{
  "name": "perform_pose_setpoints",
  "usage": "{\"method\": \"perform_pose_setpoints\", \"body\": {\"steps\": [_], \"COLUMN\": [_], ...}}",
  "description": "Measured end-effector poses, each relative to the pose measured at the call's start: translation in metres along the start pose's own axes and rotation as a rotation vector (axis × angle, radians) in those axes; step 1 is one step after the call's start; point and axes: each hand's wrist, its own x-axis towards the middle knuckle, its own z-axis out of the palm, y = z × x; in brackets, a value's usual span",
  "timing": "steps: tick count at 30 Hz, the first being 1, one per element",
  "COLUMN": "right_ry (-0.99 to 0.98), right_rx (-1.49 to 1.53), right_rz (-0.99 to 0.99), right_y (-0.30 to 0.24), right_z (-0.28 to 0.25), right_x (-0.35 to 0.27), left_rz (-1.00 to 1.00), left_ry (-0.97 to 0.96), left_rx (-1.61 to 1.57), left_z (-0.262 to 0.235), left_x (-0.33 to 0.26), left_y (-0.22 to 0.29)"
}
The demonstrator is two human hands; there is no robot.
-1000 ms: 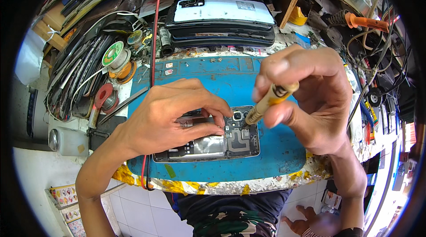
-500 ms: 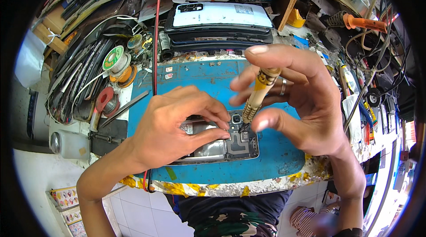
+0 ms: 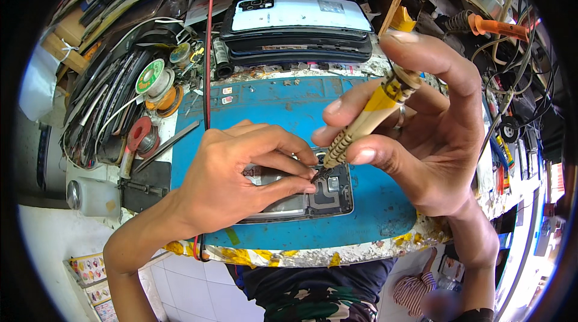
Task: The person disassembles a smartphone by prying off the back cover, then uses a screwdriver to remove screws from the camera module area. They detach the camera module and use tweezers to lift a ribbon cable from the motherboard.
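Note:
An opened smartphone (image 3: 337,200) lies on the blue work mat (image 3: 271,102), its inner parts showing. My right hand (image 3: 433,165) holds a yellow and cream screwdriver (image 3: 363,123) between thumb and fingers, with the forefinger arched above its cap. The tool slants down to the left, its tip at the phone's upper part beside the camera. My left hand (image 3: 232,174) rests over the phone's left side. Its thumb and forefinger are pinched close to the screwdriver tip; whatever is between them is too small to make out. That hand hides much of the phone.
Behind the mat stands a stack of phones (image 3: 301,18) with a pale one on top. Solder spools (image 3: 158,84), tweezers (image 3: 168,146) and a glass jar (image 3: 93,196) are at the left. A red-black cable (image 3: 208,69) crosses the mat. An orange-handled tool (image 3: 497,27) lies far right.
My right hand has moved a little up and right, and the screwdriver leans more to the right at its top. My left fingertips remain pinched near its tip.

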Motion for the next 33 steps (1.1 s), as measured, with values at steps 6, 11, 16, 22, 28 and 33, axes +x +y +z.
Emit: {"method": "perform_pose_setpoints", "body": {"steps": [6,11,16,22,28,33], "right_ry": [0.011,-0.076,-0.062,-0.264,-0.163,-0.301], "right_rx": [-0.106,-0.185,-0.145,-0.319,-0.272,-0.486], "right_rz": [0.190,0.315,0.194,0.247,0.201,0.101], "right_y": [-0.026,-0.034,-0.016,-0.033,-0.029,-0.043], "right_z": [-0.007,-0.017,-0.014,-0.018,-0.011,-0.020], "right_x": [0.012,0.014,0.006,0.018,0.013,0.015], "left_rz": [-0.081,0.055,0.070,0.053,0.020,0.050], "left_ry": [0.005,-0.004,0.030,0.027,0.036,0.046], "left_rx": [-0.100,0.039,0.046,0.083,0.121,0.157], "left_z": [0.003,0.004,0.006,0.001,-0.001,-0.004], "left_x": [0.000,0.003,0.002,0.002,0.003,0.004], "left_y": [0.000,-0.006,-0.009,-0.008,-0.004,-0.005]}}
